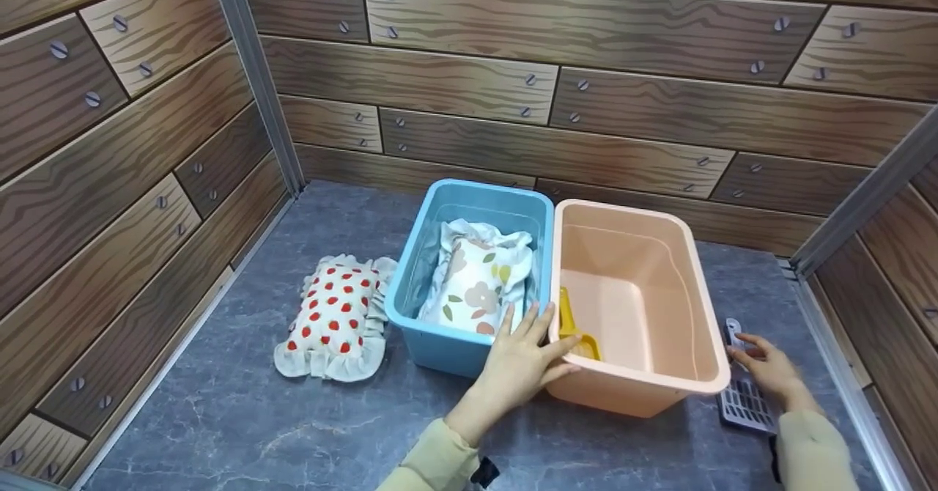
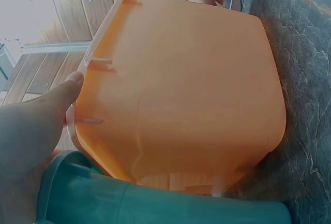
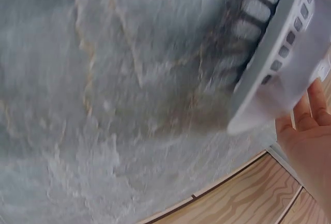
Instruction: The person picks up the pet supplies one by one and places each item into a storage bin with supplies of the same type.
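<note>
My left hand (image 1: pixel 513 365) rests with spread fingers on the adjoining rims of a blue plastic bin (image 1: pixel 447 349) and a peach plastic bin (image 1: pixel 623 392). In the left wrist view its thumb (image 2: pixel 70 87) lies against the peach bin's rim. Just right of that bin, my right hand (image 1: pixel 771 374) pinches the handle of a grey slotted scoop (image 1: pixel 749 408). The right wrist view shows the scoop (image 3: pixel 282 81) tilted, its slotted edge over the floor; some fingertips are hidden behind it. Inside the peach bin, a yellow scoop (image 1: pixel 566 314) leans at the left wall.
A floral pillow with ruffled edges (image 1: pixel 476 293) lies inside the blue bin. Left of the bins is a ruffled strawberry-print pillow (image 1: pixel 333 311) on the grey marbled floor (image 1: pixel 293 432). Wood-patterned walls (image 1: pixel 469 95) enclose the back and both sides.
</note>
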A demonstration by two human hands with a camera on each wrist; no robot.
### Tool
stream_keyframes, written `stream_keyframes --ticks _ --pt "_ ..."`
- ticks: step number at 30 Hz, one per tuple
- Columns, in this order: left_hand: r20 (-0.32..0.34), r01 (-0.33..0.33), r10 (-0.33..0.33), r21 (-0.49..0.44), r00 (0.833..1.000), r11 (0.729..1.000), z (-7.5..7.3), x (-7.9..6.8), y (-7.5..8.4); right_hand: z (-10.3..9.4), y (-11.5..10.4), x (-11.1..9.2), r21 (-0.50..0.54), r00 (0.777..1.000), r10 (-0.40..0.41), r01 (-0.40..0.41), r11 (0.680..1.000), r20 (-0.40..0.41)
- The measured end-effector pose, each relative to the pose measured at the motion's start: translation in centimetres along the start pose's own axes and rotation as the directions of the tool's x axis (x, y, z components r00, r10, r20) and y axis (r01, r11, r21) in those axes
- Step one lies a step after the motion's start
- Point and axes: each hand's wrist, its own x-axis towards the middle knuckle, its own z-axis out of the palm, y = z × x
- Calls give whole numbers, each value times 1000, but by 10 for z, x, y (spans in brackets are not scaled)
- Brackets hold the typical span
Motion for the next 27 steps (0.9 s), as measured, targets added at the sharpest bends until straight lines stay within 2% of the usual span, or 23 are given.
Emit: stream_keyframes --ticks 4,7,14,20,27 --pt "24 2 -2 -16 1000 1000 0 0 1 2 5 2 31 999 34 -34 999 -3" --pt "17 1 0 -13 1000 1000 0 0 1 3 9 3 69 999 45 -46 997 2" --pt "-4 -2 2 14 1000 1000 1 0 -1 4 12 4 71 1000 8 -6 997 -27" --pt "14 2 -2 5 1000 1000 -1 0 -2 3 10 6 80 999 33 -34 996 11" --pt "-39 -8 8 -1 999 1000 3 0 -2 3 7 8 100 998 56 -57 993 15"
